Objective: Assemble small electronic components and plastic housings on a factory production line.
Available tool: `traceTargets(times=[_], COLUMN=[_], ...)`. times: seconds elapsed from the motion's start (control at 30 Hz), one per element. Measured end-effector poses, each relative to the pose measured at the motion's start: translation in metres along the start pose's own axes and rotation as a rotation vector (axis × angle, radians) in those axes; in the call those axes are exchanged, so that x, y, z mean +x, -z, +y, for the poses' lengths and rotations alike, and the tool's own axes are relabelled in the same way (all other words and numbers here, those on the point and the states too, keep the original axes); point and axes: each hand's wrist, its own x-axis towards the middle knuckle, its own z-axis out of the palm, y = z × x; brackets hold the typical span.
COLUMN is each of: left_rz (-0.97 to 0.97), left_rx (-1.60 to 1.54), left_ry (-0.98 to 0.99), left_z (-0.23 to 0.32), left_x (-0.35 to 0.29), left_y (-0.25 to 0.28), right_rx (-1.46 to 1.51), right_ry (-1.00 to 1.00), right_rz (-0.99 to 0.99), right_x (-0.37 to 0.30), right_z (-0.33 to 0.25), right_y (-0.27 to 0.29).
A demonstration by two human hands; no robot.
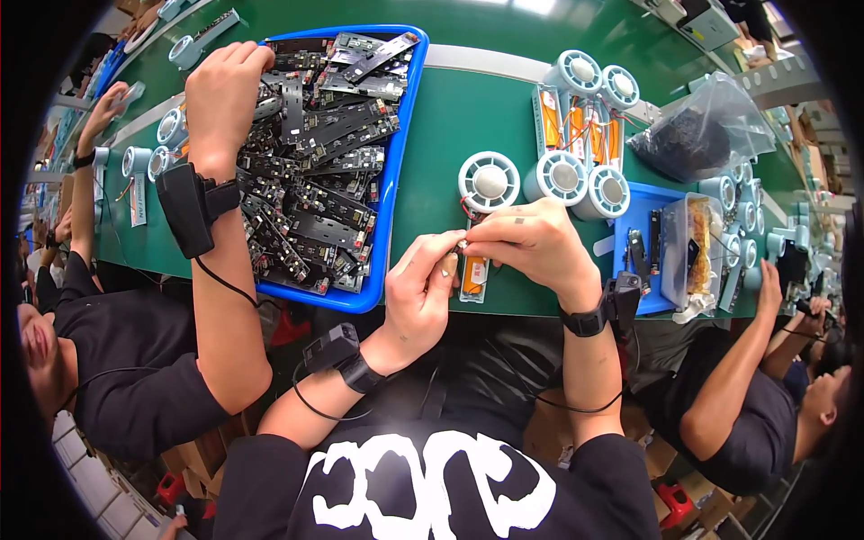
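Observation:
My left hand point(418, 286) and my right hand point(538, 245) meet over the table's near edge. Thumbs and fingertips of both are pinched together around a small pale part, too tiny and covered to name. Just beneath them lies an open handheld fan, its round light-blue head point(490, 180) with a white grille pointing away from me. Red wires show at its neck, partly behind my fingers. An orange battery point(475, 272) sits in the handle's open casing, which reaches toward me below my fingertips.
To the left, a blue tray point(392, 193) is heaped with black circuit boards; a co-worker's hand point(225, 103) reaches in. More open fans point(576, 121) lie at the right, beside a clear bag point(711, 126) of dark pieces and a blue bin point(641, 200). Another co-worker's arm point(733, 360) is farther right.

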Motion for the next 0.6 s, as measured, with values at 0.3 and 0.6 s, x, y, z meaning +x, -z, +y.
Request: traceTargets(times=[0.3, 0.6], left_rz=[-0.044, 0.006], left_rx=[0.120, 0.073], left_ry=[-0.213, -0.220], left_z=[-0.007, -0.011], left_x=[0.000, 0.004], left_y=[0.002, -0.004], right_rx=[0.063, 0.038], right_ry=[0.009, 0.059], right_rz=[-0.032, 0.109], right_x=[-0.002, -0.003], right_z=[0.005, 0.008], right_y=[0.000, -0.010])
